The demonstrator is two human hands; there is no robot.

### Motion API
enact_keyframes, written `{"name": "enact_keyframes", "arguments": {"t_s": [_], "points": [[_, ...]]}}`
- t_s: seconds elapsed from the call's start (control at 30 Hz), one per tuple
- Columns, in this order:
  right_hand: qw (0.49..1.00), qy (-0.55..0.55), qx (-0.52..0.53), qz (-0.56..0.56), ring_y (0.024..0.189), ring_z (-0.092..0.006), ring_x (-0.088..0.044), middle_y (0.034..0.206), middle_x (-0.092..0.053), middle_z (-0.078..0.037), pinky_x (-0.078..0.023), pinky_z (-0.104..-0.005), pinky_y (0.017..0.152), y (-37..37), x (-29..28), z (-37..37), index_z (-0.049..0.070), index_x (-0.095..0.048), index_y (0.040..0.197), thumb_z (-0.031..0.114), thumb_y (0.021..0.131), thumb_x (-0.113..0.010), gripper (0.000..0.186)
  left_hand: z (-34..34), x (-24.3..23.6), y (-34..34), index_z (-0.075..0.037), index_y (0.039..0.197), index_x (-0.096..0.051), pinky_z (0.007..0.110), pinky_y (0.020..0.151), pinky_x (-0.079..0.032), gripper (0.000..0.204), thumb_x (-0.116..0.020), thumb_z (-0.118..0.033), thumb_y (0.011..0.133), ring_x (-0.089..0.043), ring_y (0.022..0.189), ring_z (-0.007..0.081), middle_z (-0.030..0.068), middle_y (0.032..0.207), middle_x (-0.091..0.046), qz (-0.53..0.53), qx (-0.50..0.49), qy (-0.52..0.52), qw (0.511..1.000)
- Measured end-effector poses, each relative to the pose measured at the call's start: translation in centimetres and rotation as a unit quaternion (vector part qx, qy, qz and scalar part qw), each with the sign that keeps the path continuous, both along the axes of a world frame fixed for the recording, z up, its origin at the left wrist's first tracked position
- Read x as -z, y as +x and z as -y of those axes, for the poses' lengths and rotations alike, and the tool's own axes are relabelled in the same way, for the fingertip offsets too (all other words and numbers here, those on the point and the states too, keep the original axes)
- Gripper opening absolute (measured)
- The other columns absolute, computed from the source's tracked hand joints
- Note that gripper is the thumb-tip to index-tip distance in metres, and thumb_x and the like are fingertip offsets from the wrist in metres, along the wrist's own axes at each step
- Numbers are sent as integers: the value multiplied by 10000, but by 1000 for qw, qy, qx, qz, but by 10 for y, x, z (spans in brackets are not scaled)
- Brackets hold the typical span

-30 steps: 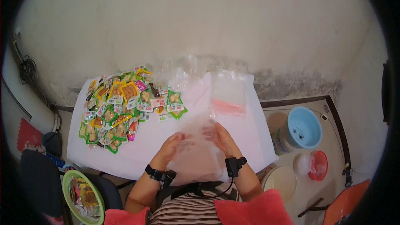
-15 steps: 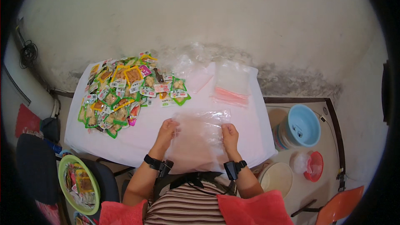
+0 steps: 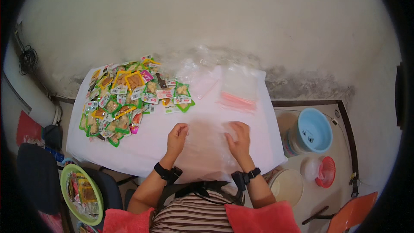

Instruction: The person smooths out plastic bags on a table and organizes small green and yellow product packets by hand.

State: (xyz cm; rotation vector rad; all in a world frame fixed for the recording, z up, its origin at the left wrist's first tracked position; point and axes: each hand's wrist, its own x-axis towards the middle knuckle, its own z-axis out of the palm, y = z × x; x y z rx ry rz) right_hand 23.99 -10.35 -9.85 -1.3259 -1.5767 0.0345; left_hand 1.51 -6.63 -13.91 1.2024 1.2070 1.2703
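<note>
A clear plastic bag [image 3: 206, 146], smeared by motion, hangs between my hands at the table's near edge. My left hand [image 3: 176, 140] is closed on its left side in a pinch. At the bag's right side, my right hand [image 3: 238, 140] has its thumb apart from its fingers and grips nothing that I can see. Beyond my hands lies a stack of clear bags with pink edges [image 3: 238, 90]. A large heap of small sealed snack packets [image 3: 125, 95], with green, yellow and pink borders, covers the table's left part.
Loose clear plastic [image 3: 189, 67] lies at the table's far edge by the wall. To my left, a green basin [image 3: 100, 190] of packets rests on a dark chair. Right of the table stand a blue basin [image 3: 321, 125], a cream bucket [image 3: 289, 185], a red basket [image 3: 330, 172] and an orange chair [image 3: 355, 211].
My right hand has let go of the bag's upper right edge and its fingers have spread. The bag's top has dropped toward me and blurred. My left hand still pinches its side.
</note>
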Motion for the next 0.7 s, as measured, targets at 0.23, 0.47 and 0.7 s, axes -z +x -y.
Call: {"name": "enact_keyframes", "arguments": {"t_s": [0.23, 0.47, 0.7], "points": [[952, 81, -249, 156, 966, -285, -526, 978, -561, -94, -426, -398, 814, -46, -48, -56, 100, -620, 931, 61, 708, -662, 230, 0, -26, 11, -2, 986, -582, 192, 646, -416, 133, -535, -79, 887, -506, 701, 56, -17, 765, -554, -6, 41, 64, 997], [926, -175, -266, -204, 726, -165, -578, 768, -572, -57, -455, -276, 618, -55, -40, -67, 70, -560, 840, 110, 844, -577, 44, 2, -38, -7, -7, 978, -600, 198, 606, -431, 160, -599, -96, 845, -520, 633, 64, -7, 721, -568, -88, 75, 53, 992], [890, -225, -173, -357, 482, -85, -500, 631, -544, -29, -413, -214, 428, -48, -40, -67, 55, -502, 903, 164, 922, -489, 112, 11, -33, -20, -25, 1053, -549, 215, 624, -444, 273, -642, -84, 803, -514, 631, 90, 8, 752, -571, -55, 63, 78, 993]]}}
